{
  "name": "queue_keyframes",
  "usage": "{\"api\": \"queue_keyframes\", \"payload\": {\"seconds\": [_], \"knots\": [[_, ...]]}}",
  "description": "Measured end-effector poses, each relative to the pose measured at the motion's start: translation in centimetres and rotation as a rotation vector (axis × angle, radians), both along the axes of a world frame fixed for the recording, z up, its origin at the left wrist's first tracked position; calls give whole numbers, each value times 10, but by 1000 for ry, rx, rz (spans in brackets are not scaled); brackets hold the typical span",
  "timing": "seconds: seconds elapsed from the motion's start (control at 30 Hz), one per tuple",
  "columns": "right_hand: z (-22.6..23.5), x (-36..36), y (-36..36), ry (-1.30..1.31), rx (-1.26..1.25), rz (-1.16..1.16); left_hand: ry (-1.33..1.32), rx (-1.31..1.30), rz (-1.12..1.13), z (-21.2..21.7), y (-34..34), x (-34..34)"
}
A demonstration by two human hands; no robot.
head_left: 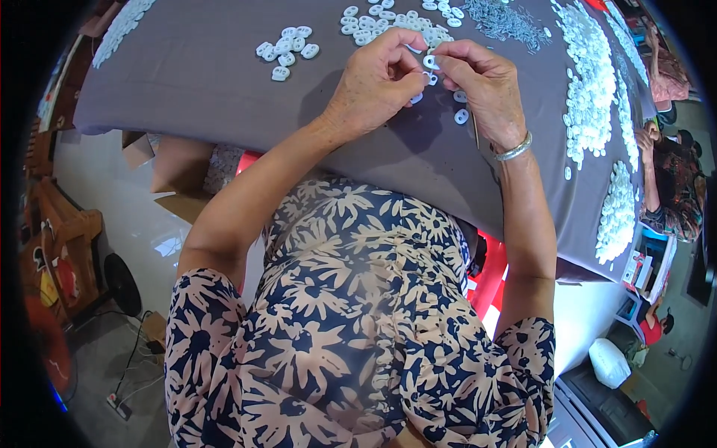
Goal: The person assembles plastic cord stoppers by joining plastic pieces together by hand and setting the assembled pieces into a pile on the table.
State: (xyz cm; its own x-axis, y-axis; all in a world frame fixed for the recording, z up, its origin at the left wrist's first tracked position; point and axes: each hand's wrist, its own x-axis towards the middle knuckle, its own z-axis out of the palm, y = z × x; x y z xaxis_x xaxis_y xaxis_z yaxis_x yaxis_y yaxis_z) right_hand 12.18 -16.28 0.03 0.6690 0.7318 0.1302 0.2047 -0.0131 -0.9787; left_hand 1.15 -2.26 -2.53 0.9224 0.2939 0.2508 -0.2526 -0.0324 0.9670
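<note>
My left hand (376, 82) and my right hand (482, 82) meet over a table covered with a grey cloth (209, 82). Both pinch one small white oval plastic piece (431, 62) between their fingertips. Two loose white pieces (461, 106) lie just under my right hand. A thin stick (475, 131) pokes out below my right palm, and a silver bangle (514, 148) circles that wrist. A scattered heap of the same white pieces (388, 20) lies beyond my hands.
A small cluster of white pieces (287, 46) sits to the left. Long bands of white pieces (590, 82) run down the table's right side. A pile of thin grey metal pins (504, 21) lies at the far edge. Another person (668, 179) sits at right. Cardboard boxes (175, 172) stand below the table.
</note>
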Motion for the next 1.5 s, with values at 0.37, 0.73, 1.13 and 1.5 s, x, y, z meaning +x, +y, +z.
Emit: {"api": "queue_keyframes", "payload": {"seconds": [0.37, 0.73, 1.13, 1.5], "knots": [[-3, -3, -1, -79, -46, 18, 14, -15, 31, 1, 1, -1], [-4, 0, -7, -147, -6, 187, 9, -125, -31, 5, 4, -1], [5, -6, -6, -636, 50, 115, 64, -149, -100, 20, 9, -5], [-2, -8, -5, -778, -40, 69, 38, 30, -8, 8, 4, -2]]}}
